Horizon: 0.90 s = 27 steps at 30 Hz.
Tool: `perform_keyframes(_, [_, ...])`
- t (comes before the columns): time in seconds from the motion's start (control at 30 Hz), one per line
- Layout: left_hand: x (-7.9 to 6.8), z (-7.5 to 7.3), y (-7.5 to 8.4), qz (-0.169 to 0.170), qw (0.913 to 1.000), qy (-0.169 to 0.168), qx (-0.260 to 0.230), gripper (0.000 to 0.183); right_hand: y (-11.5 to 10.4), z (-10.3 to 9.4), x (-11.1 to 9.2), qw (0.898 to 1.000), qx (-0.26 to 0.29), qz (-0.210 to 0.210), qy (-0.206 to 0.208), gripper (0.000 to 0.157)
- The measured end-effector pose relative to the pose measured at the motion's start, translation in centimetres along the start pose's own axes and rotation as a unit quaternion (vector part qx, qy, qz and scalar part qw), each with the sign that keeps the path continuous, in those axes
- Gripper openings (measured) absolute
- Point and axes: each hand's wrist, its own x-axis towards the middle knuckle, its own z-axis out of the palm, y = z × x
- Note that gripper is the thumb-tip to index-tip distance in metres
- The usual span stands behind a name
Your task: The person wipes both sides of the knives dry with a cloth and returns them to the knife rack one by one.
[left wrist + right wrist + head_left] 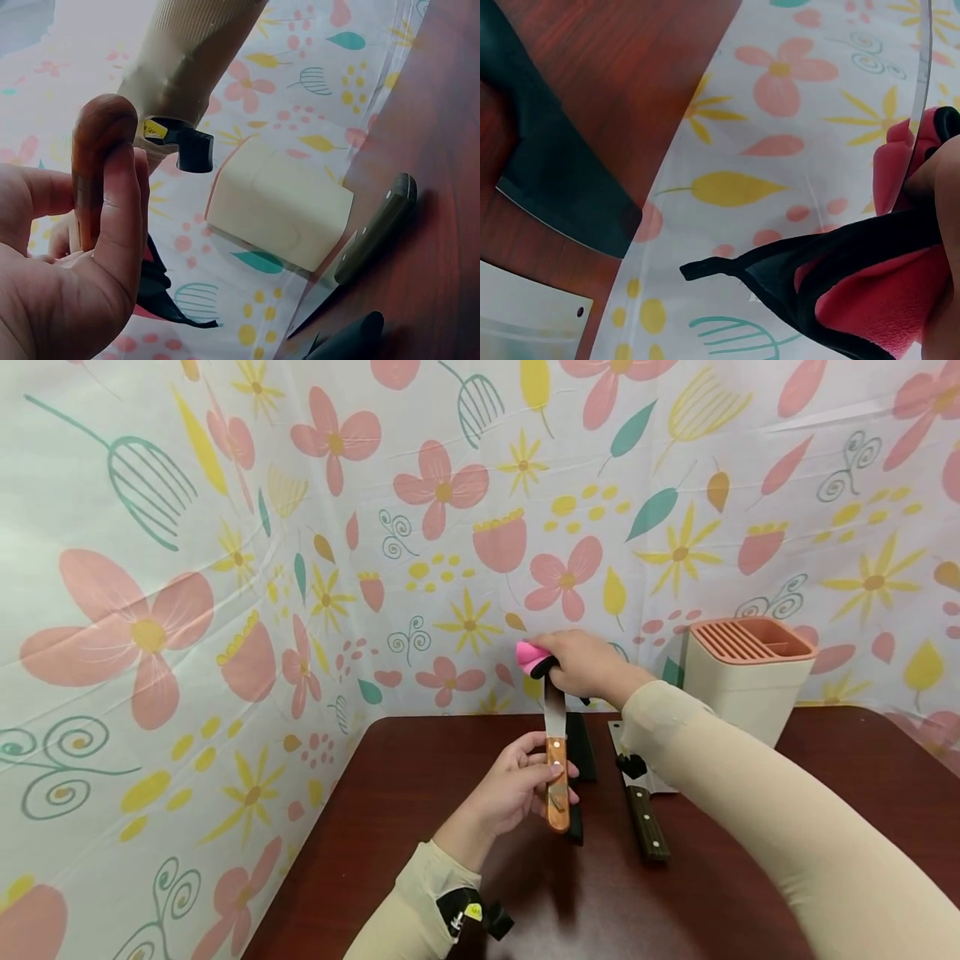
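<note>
A person held a wood-handled knife (557,753) above a dark red desk (435,760), its handle low and its blade angled up and away. The left hand (513,785) had its grip round the orange-brown handle. The right hand (588,664) gripped a pink cloth (531,657) with black trim, bunched at the blade's far end and hiding the tip.

Wiping appeared to be under way: bare metal showed between cloth and handle, but how much was finished could not be told. A black knife (581,747) and a cleaver (648,831) with a dark riveted handle lay on the desk, perhaps done or perhaps waiting. No handles showed in the cream knife block (738,689) with its coral slotted top, so any storing seemed left to do.

The desk's back edge met a floral backdrop (450,568), near the cloth. The right forearm crossed over the cleaver, close to the block. Freer room lay left of the left hand.
</note>
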Motion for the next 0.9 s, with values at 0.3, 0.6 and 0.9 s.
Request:
perform_keyframes(0.3, [0.0,-0.3,-0.1,0.004,1.0,0.006,0.001,0.037,-0.4,0.5,-0.4,1.0,-0.013,-0.009,-0.004,0.033])
perform_keyframes(0.6, [0.1,-0.6,-0.3,-0.002,1.0,0.008,-0.003,0.038,-0.8,0.4,-1.2,0.999,-0.021,-0.032,-0.039,0.05])
perform_keyframes(0.9, [0.3,-0.9,-0.7,0.002,1.0,0.006,0.002,0.04,-1.4,0.4,-2.3,0.997,-0.024,-0.053,-0.055,0.053])
